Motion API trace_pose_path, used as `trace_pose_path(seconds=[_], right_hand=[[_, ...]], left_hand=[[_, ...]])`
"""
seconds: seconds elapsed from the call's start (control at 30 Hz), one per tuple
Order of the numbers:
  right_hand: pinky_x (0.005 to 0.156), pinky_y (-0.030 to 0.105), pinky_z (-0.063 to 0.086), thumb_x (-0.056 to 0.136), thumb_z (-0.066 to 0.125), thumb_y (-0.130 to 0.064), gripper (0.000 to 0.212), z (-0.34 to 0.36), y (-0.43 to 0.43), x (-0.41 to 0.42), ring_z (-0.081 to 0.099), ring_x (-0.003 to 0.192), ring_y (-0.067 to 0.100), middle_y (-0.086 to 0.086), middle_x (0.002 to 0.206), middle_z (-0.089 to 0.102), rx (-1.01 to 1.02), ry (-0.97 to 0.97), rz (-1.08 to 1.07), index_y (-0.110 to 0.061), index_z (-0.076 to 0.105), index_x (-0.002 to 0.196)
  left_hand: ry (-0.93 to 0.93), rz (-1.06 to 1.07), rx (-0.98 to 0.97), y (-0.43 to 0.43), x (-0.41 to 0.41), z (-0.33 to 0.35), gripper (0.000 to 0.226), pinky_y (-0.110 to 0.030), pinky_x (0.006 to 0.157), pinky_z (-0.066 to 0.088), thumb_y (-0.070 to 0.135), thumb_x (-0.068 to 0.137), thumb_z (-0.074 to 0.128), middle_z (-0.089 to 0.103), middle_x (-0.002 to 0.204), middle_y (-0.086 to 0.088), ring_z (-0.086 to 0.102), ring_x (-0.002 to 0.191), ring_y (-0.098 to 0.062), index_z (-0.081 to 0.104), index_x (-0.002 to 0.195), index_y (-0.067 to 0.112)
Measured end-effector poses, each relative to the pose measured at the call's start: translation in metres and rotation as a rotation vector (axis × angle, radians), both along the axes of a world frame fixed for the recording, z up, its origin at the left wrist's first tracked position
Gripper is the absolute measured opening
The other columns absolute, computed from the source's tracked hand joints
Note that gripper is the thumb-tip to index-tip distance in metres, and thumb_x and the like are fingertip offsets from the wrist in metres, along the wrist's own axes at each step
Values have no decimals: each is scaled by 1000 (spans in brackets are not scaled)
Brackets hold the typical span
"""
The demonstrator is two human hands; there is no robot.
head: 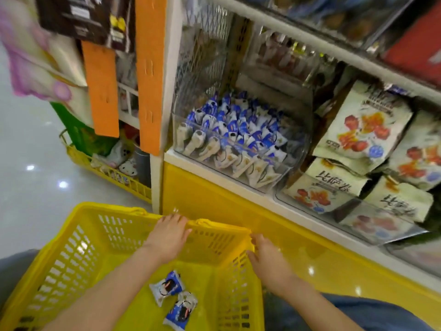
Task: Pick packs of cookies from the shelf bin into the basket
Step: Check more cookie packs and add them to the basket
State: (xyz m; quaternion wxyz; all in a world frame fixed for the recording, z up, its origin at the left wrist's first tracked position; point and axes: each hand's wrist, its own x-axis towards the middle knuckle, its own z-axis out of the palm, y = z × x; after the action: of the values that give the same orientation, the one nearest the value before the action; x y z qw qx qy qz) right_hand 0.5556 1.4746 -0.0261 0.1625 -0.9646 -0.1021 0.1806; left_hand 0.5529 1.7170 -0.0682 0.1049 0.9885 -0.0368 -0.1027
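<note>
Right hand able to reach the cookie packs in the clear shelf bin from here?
Likely yes: the right hand holds nothing, the bin looks open on top, and nothing stands between the hand and the cookie packs.

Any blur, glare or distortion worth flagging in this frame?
Head view: motion blur smears the hanging goods upper left; wide-angle distortion bends the shelf edges; lamp glare spots the floor and yellow shelf base; basket, left hand, right hand and cookie packs read clearly.
</note>
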Motion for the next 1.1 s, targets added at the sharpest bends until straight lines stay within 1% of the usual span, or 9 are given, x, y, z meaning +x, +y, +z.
trace_pose_path(seconds=[0.17, 0.27, 0.4, 0.5, 0.6, 0.73, 0.83, 1.0, 1.1], right_hand=[[84, 30, 50, 96, 42, -34, 25, 105, 36, 23, 60, 94, 5, -12, 109, 62, 51, -239, 252, -32, 51, 119], [70, 35, 55, 95, 44, -33, 22, 161, 73, 41, 65, 76, 6, -8, 88, 67, 196, -388, 312, -29, 53, 114], [66, 32, 53, 96, 46, -26, 16, 195, 113, 98, 62, 71, 10, -12, 79, 60, 341, -572, 227, -22, 56, 107], [66, 29, 47, 97, 45, -21, 21, 195, 131, 160, 58, 73, 11, -2, 90, 64, 350, -572, 94, -14, 57, 112], [69, 20, 36, 98, 42, -20, 27, 183, 139, 219, 59, 97, 25, 12, 109, 64, 225, -540, 1, -9, 56, 118], [82, 28, 38, 100, 35, -23, 32, 163, 150, 275, 53, 111, 31, 18, 125, 55, 143, -401, -79, -7, 50, 124], [93, 40, 44, 99, 37, -22, 33, 155, 163, 303, 56, 107, 33, 22, 120, 58, 122, -393, -124, -1, 57, 116], [71, 31, 43, 96, 43, -36, 42, 153, 170, 323, 58, 80, 28, 19, 90, 63, 34, -321, -141, 0, 65, 101], [85, 45, 51, 88, 59, -33, 35, 151, 172, 324, 65, 87, 34, 21, 96, 68, 157, -255, -203, -1, 66, 101]], left_hand=[[-293, -50, -132, 25, 27, 80, 31, -29, 91, 34, 33, 98, 34, 52, 119, 3, 48, 112, -17, 45, 124, 22], [-590, -43, -288, 33, 40, 139, 27, -27, 85, 36, 28, 96, 39, 55, 112, 6, 51, 104, -14, 51, 119, 21], [-773, -70, -298, 37, 58, 185, 27, -28, 84, 35, 28, 95, 39, 55, 110, 3, 49, 101, -16, 52, 117, 18], [-774, -127, -305, 41, 72, 186, 29, -26, 88, 32, 30, 97, 36, 52, 115, 4, 46, 105, -14, 49, 121, 19], [-728, -175, -302, 48, 83, 171, 32, -25, 93, 31, 32, 98, 32, 55, 116, 5, 50, 107, -13, 50, 121, 20], [-740, -280, -207, 60, 91, 163, 34, -25, 84, 36, 27, 94, 32, 67, 91, 2, 61, 86, -18, 64, 96, 16], [-792, -321, -261, 65, 97, 159, 29, -23, 79, 32, 23, 91, 38, 67, 83, 2, 61, 78, -18, 66, 90, 15], [-826, -348, -266, 65, 102, 154, 24, -23, 76, 31, 21, 92, 44, 65, 80, 1, 59, 76, -17, 66, 87, 14], [-829, -341, -251, 65, 103, 155, 25, -23, 76, 32, 21, 93, 42, 64, 79, 2, 59, 76, -16, 66, 86, 15]])
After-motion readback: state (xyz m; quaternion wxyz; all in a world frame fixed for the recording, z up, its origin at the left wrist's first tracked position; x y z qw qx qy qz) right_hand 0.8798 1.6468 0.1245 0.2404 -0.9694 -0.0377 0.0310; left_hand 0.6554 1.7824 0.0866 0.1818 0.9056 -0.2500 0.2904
